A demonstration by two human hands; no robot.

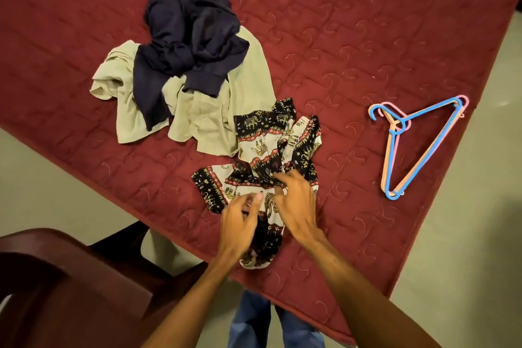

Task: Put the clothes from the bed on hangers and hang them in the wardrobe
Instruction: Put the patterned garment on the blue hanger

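Black-patterned shirt is pinched in curled fingers of left hand and right hand; hangers lie well right of the fingers.

bed: red, quilted | beige shirt and patterned garment laid crumpled, touching | stacked hangers laid apart, near right edge
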